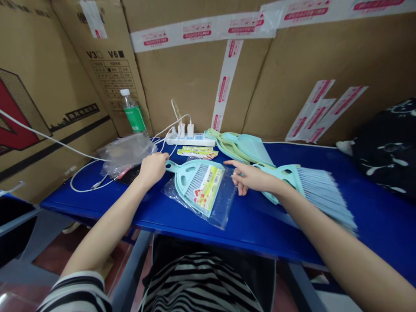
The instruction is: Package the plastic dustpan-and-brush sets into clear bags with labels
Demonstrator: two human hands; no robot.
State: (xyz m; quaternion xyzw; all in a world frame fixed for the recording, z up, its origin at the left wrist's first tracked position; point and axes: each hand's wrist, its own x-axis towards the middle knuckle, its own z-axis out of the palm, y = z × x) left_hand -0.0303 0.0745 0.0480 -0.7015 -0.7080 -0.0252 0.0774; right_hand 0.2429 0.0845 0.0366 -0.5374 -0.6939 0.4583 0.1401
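In the head view, a light-blue dustpan (182, 184) lies in front of me with a small brush nested in it. A printed yellow-green label (208, 188) is across its bristles. Clear plastic film (225, 208) spreads beneath and around the pan; whether the pan is inside it I cannot tell. My left hand (154, 169) is closed at the end of the pan's handle, its fingertips partly hidden. Just right of the pan, my right hand (248, 177) has its index finger stretched out and the others loosely bent, holding nothing. Light-blue brushes (325, 193) lie beyond my right wrist.
Green and blue dustpans (253, 147) are stacked at the back, beside loose labels (198, 152). A power strip (191, 139) with white cables stands against the cardboard wall (195, 82). Plastic bags (125, 151) and a water bottle (134, 113) are at left, a dark patterned cloth (386, 147) at right.
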